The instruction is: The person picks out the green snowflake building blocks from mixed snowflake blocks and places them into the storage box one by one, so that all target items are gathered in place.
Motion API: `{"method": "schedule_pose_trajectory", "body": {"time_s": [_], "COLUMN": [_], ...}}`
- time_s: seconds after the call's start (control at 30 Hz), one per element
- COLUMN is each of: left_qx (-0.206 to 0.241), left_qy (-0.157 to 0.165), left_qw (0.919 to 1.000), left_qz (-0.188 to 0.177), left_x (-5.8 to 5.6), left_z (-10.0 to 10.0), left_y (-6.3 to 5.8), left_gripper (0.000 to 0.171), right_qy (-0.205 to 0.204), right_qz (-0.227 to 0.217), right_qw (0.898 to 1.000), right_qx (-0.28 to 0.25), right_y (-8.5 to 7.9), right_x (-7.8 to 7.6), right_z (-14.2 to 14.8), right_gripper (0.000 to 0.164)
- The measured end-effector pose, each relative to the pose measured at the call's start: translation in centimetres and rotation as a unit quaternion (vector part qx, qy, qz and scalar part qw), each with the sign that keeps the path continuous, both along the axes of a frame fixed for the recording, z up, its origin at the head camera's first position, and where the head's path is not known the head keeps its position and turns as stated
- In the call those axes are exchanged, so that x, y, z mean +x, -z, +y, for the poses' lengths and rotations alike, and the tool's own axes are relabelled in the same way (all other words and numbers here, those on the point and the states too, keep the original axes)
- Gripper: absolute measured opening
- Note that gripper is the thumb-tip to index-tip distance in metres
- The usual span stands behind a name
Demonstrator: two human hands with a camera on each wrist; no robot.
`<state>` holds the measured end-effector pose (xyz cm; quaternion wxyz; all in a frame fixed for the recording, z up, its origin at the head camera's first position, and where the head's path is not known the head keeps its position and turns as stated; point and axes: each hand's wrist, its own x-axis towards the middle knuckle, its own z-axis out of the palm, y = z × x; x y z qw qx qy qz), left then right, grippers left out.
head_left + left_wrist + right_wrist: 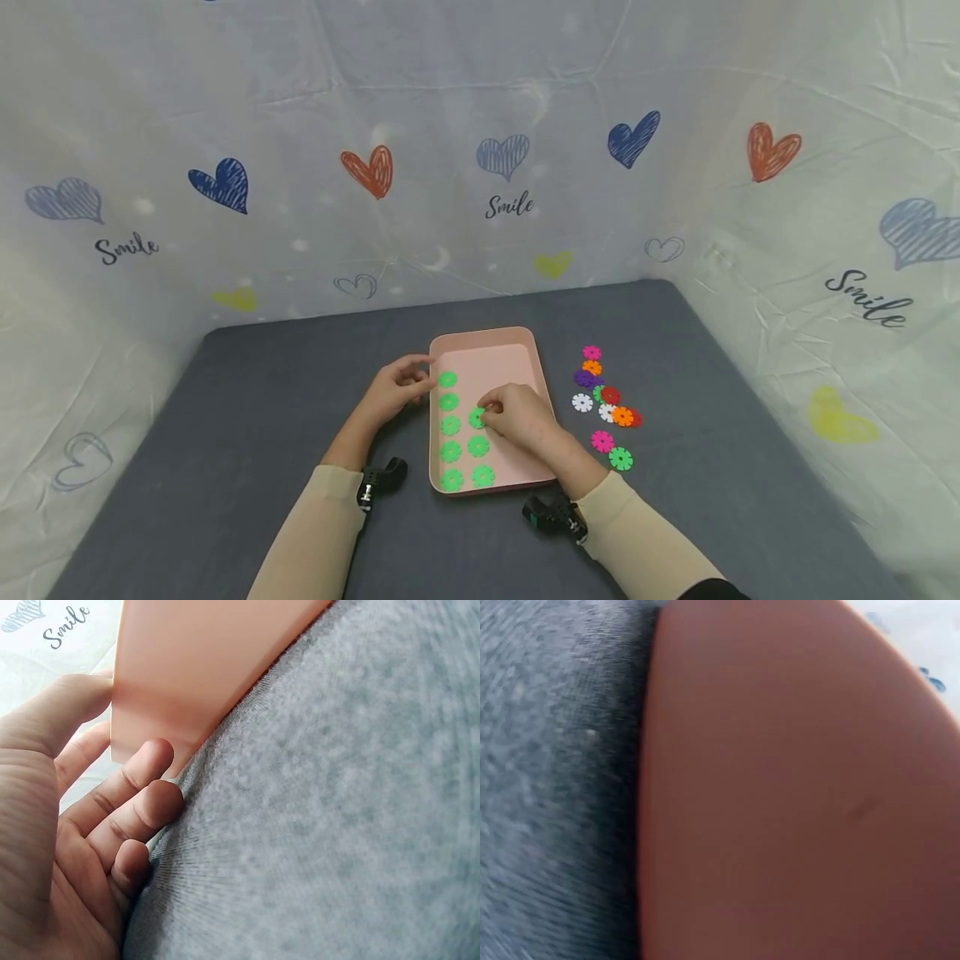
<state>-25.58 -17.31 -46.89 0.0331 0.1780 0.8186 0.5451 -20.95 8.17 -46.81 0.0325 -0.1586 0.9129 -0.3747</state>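
A pink tray (504, 360) lies on the dark grey table and holds green notched plastic discs (451, 451) in two columns at its left side. Over the tray, my right hand (521, 417) pinches the top green disc (476, 419) of the second column between thumb and fingertips, partly covering it. My left hand (393, 390) rests against the tray's left edge. In the left wrist view its thumb and loosely bent fingers (154, 806) touch the tray wall (176, 675). The right wrist view shows only the tray's outer side (795, 780), no hand.
Right of the tray is a loose scatter of notched discs: pink (602, 442), orange (622, 416), white (582, 402), purple (583, 378), red (611, 395) and green (621, 458), some overlapping. A heart-printed curtain (450, 100) stands behind the table and along its sides.
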Motion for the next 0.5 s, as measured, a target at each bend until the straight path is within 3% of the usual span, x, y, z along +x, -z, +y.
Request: {"method": "schedule_pose_trajectory", "body": {"time_s": [0.13, 0.27, 0.5], "left_qx": [0.003, 0.005, 0.002], "left_qy": [0.001, 0.003, 0.0], "left_qw": [1.0, 1.0, 1.0], "left_qz": [0.0, 0.0, 0.002], "left_x": [0.0, -0.1, 0.0], "left_z": [0.1, 0.1, 0.1], "left_y": [-0.1, -0.1, -0.1], "left_gripper": [0.048, 0.047, 0.045], "right_qy": [0.005, 0.01, 0.087], "right_qz": [0.024, 0.033, 0.027], "right_qw": [0.999, 0.999, 0.994], "right_qx": [0.026, 0.005, -0.063], "right_y": [-0.1, -1.5, -4.6], "right_x": [0.0, -0.2, -1.5], "right_z": [0.0, 1.0, 7.3], "right_gripper": [0.013, 0.018, 0.027]}}
